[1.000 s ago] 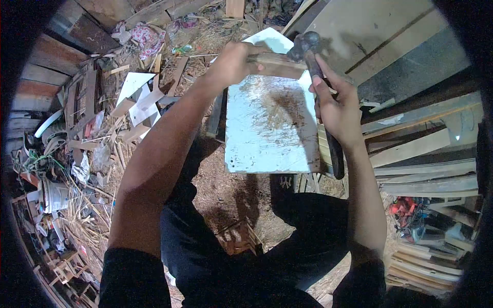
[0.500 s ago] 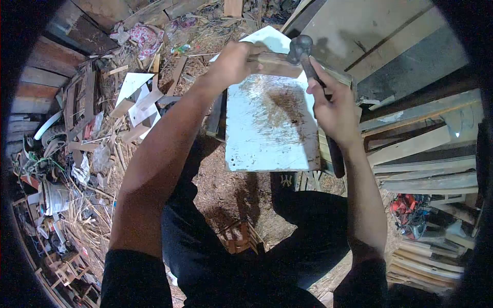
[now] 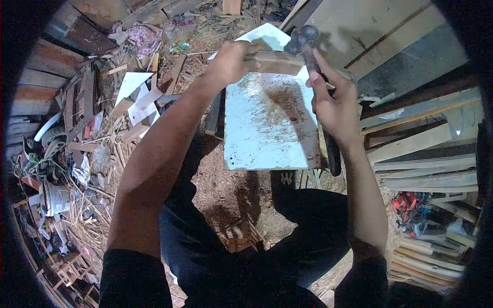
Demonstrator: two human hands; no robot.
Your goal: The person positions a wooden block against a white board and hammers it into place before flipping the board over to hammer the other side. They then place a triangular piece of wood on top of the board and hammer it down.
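Note:
My right hand (image 3: 334,97) is wrapped round the dark handle of a hammer (image 3: 306,43), with its rounded head up by the far right part of the work surface. My left hand (image 3: 233,61) grips the left end of a short wooden piece (image 3: 280,64). That piece lies crosswise over the far part of a white board (image 3: 267,149), which has a scratched, brown-stained middle. The hammer head overlaps the right end of the wooden piece in this view. The handle's lower end hangs past the board's right side.
Stacked wooden slats (image 3: 426,177) lie to the right, with more curved wooden pieces (image 3: 426,267) below them. A red item (image 3: 404,201) sits between. Large panels (image 3: 380,46) lean at the back right. On the left, white offcuts (image 3: 138,105) and scraps cover the shavings-strewn floor.
The hammer head has risen slightly, moving a little away from the wooden piece. My left hand and the wooden piece have barely shifted.

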